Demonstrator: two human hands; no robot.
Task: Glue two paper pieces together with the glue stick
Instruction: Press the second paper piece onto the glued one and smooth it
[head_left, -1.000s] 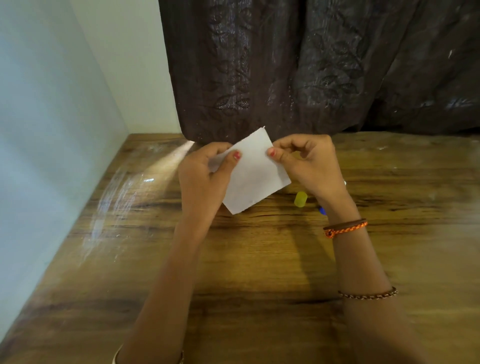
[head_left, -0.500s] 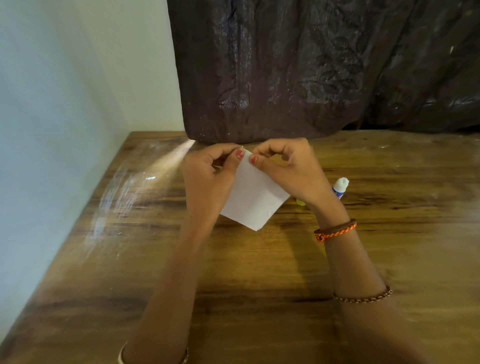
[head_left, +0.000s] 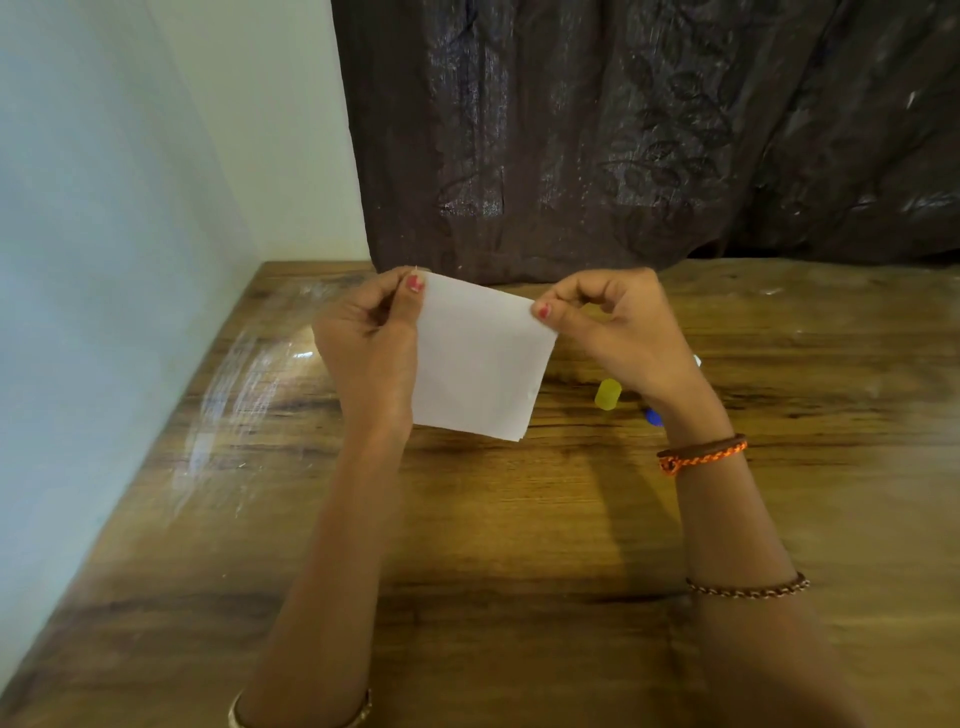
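A white square of paper (head_left: 478, 358) hangs above the wooden table (head_left: 519, 519), held by its two upper corners. My left hand (head_left: 369, 338) pinches the upper left corner between thumb and fingers. My right hand (head_left: 618, 327) pinches the upper right corner. Whether it is one sheet or two stacked ones cannot be told, though a doubled edge shows at the lower right corner. A yellow cap (head_left: 607, 394) lies on the table under my right wrist. The blue and white glue stick (head_left: 653, 415) is mostly hidden behind that wrist.
A dark patterned curtain (head_left: 623, 130) hangs along the table's far edge. A pale wall (head_left: 104, 234) runs along the table's left side. Shiny smears (head_left: 244, 395) mark the table's left part.
My hands have slid apart along the paper's top edge, from pinching together near one corner to holding both upper corners. The paper now hangs flatter and squarer to me.
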